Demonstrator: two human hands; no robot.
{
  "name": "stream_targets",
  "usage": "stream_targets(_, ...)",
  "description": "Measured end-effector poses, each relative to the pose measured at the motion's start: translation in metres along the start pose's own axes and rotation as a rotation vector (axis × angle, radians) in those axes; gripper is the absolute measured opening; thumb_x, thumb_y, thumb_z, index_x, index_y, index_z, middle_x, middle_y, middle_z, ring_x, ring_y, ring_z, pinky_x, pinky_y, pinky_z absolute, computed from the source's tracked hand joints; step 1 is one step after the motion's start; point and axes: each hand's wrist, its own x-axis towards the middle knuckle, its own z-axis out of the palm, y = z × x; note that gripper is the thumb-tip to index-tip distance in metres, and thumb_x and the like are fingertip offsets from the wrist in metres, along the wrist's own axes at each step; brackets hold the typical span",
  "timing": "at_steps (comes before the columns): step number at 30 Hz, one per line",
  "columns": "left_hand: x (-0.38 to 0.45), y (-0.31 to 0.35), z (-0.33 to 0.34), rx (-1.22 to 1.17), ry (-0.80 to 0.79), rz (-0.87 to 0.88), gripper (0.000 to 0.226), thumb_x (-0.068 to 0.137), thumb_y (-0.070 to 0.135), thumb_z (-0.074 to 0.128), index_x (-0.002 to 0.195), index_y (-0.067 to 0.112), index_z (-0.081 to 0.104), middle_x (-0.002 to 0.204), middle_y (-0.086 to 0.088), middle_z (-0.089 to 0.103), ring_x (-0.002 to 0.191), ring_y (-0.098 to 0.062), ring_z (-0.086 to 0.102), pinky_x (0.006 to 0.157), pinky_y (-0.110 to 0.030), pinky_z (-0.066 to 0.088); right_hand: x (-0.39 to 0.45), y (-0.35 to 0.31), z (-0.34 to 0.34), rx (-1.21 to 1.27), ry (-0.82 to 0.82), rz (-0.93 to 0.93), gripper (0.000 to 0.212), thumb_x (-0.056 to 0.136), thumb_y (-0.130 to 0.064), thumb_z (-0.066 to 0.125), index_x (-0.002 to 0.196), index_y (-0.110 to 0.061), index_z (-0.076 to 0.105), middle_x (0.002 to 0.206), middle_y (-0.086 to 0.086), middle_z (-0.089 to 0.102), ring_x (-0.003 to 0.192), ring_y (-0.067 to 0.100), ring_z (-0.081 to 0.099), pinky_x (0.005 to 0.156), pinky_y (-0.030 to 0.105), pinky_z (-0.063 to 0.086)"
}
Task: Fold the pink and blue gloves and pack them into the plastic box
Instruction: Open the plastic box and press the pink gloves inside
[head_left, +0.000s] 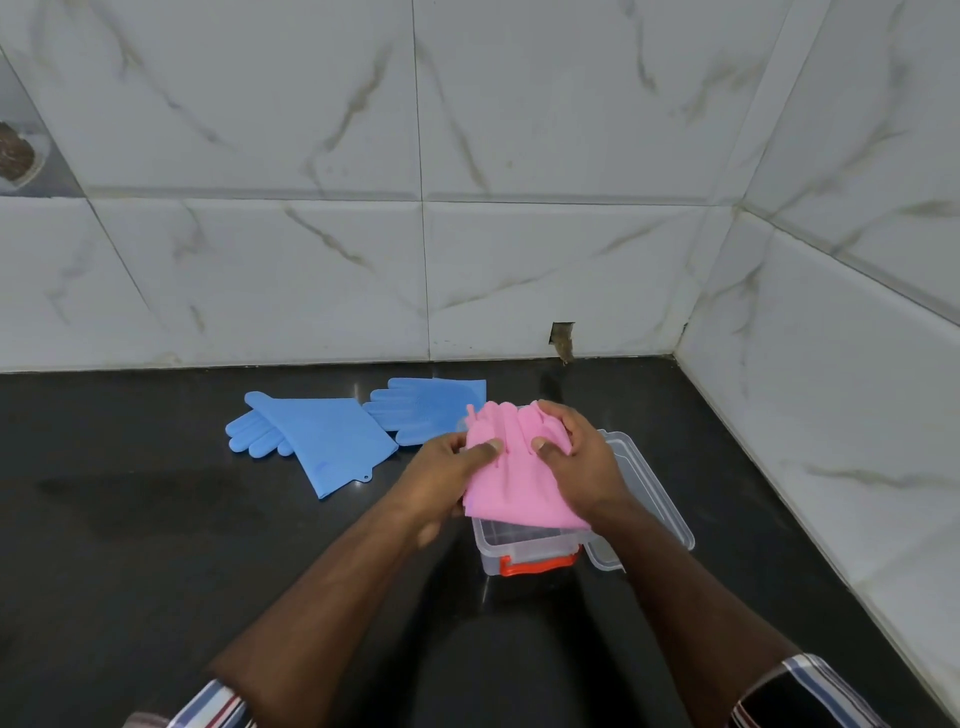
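Folded pink gloves (511, 478) hang just above the clear plastic box (524, 556), which has an orange clasp on its near wall. My left hand (447, 467) grips their left edge, thumb on top. My right hand (576, 457) grips the right side, fingers curled over the far end. Two blue gloves lie flat on the black counter: one (317, 441) to the left with its cuff toward me, the other (426, 410) behind the pink bundle, partly hidden by it.
The box's clear lid (654, 504) lies beside the box on its right. White marble-look tiled walls (831, 415) close the counter at the back and right. A dull smear marks the black counter (156, 519) at left.
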Motion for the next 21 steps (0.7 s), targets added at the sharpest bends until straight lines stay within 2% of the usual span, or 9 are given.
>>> stream_targets(2, 0.010, 0.004, 0.004, 0.104, -0.014, 0.001, 0.046, 0.090, 0.036, 0.071, 0.128, 0.011, 0.061, 0.113, -0.005, 0.071, 0.101, -0.023, 0.069, 0.080, -0.039, 0.061, 0.001, 0.002, -0.002, -0.004, -0.005, -0.006, 0.048, 0.094, -0.015, 0.061, 0.140, -0.026, 0.048, 0.146, -0.006, 0.048, 0.121, 0.008, 0.045, 0.103, 0.029, 0.037)
stream_targets(5, 0.021, 0.003, 0.009, 0.578, 0.035, 0.089, 0.045, 0.094, 0.039, 0.064, 0.128, 0.011, 0.058, 0.116, -0.003, 0.065, 0.101, -0.017, 0.061, 0.080, -0.032, 0.052, 0.002, 0.003, -0.001, -0.136, -0.033, -0.021, 0.048, 0.097, -0.016, 0.057, 0.142, -0.026, 0.045, 0.147, -0.002, 0.049, 0.130, 0.019, 0.047, 0.107, 0.037, 0.038)
stream_targets(7, 0.024, 0.001, 0.012, 0.796, 0.073, 0.125, 0.044, 0.096, 0.038, 0.060, 0.131, 0.012, 0.054, 0.122, -0.006, 0.063, 0.100, -0.016, 0.055, 0.081, -0.029, 0.043, 0.002, 0.003, 0.002, -0.288, -0.068, -0.039, 0.047, 0.099, -0.019, 0.051, 0.145, -0.028, 0.041, 0.145, 0.002, 0.051, 0.129, 0.024, 0.050, 0.106, 0.042, 0.040)
stream_targets(14, 0.026, 0.011, 0.025, 1.095, 0.092, 0.242, 0.031, 0.100, 0.030, 0.052, 0.119, 0.007, 0.061, 0.113, -0.011, 0.068, 0.084, -0.016, 0.052, 0.076, -0.027, 0.040, 0.011, 0.003, 0.006, -0.785, -0.177, -0.279, 0.046, 0.103, -0.028, 0.034, 0.148, -0.025, 0.032, 0.138, 0.007, 0.055, 0.108, 0.032, 0.064, 0.085, 0.049, 0.053)
stream_targets(16, 0.026, 0.011, 0.027, 1.142, 0.093, 0.268, 0.032, 0.100, 0.033, 0.049, 0.118, 0.009, 0.061, 0.113, -0.011, 0.070, 0.084, -0.017, 0.055, 0.075, -0.029, 0.042, 0.012, 0.004, 0.007, -0.899, -0.217, -0.300, 0.048, 0.104, -0.032, 0.032, 0.151, -0.023, 0.027, 0.139, 0.010, 0.054, 0.107, 0.035, 0.063, 0.084, 0.048, 0.053)
stream_targets(18, 0.023, 0.011, 0.028, 1.180, 0.089, 0.283, 0.036, 0.101, 0.037, 0.047, 0.120, 0.009, 0.060, 0.113, -0.010, 0.070, 0.091, -0.021, 0.062, 0.076, -0.029, 0.045, 0.009, 0.002, 0.009, -0.993, -0.274, -0.302, 0.051, 0.103, -0.035, 0.032, 0.151, -0.020, 0.024, 0.139, 0.013, 0.052, 0.108, 0.038, 0.062, 0.085, 0.049, 0.051)
stream_targets(21, 0.018, 0.015, 0.027, 1.231, 0.036, 0.284, 0.037, 0.102, 0.037, 0.046, 0.125, 0.010, 0.057, 0.115, -0.009, 0.069, 0.098, -0.022, 0.064, 0.077, -0.029, 0.046, 0.008, -0.001, 0.014, -0.938, -0.299, -0.227, 0.048, 0.104, -0.041, 0.026, 0.145, -0.016, 0.032, 0.129, 0.017, 0.058, 0.107, 0.039, 0.062, 0.090, 0.050, 0.051)
